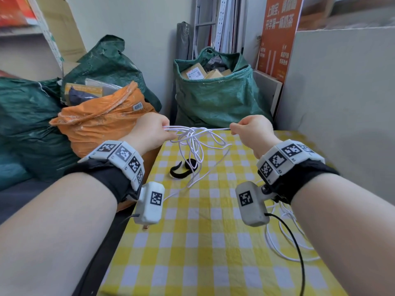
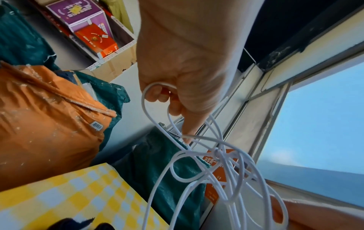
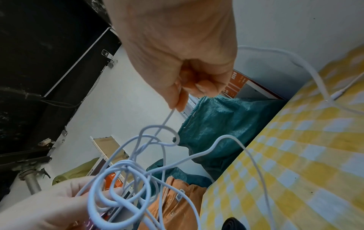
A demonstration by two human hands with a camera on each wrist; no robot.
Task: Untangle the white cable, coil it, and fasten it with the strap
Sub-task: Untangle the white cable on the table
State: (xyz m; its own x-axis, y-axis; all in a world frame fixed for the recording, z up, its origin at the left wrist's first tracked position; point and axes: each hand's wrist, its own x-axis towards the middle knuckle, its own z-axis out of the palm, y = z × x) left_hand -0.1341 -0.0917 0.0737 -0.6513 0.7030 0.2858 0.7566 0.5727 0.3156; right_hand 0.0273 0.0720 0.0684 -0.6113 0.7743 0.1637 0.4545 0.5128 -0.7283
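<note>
Overhead, the white cable (image 1: 193,135) stretches sideways between left hand (image 1: 149,130) and right hand (image 1: 252,131), its knot midway above the bench (image 1: 192,242), strap (image 1: 183,167) lying below. Leftward, that grip curls round several loops (image 2: 157,99). Rightward, thumb and finger pinch one strand (image 3: 171,113); the tangle hangs nearer the left.

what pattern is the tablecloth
Yellow and white checks on the tablecloth; the head view shows it best.

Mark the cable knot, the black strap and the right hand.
cable knot (image 1: 193,133), head view, tangle between the hands
black strap (image 1: 181,168), head view, curled middle
right hand (image 1: 251,130), head view, back of hand
</note>
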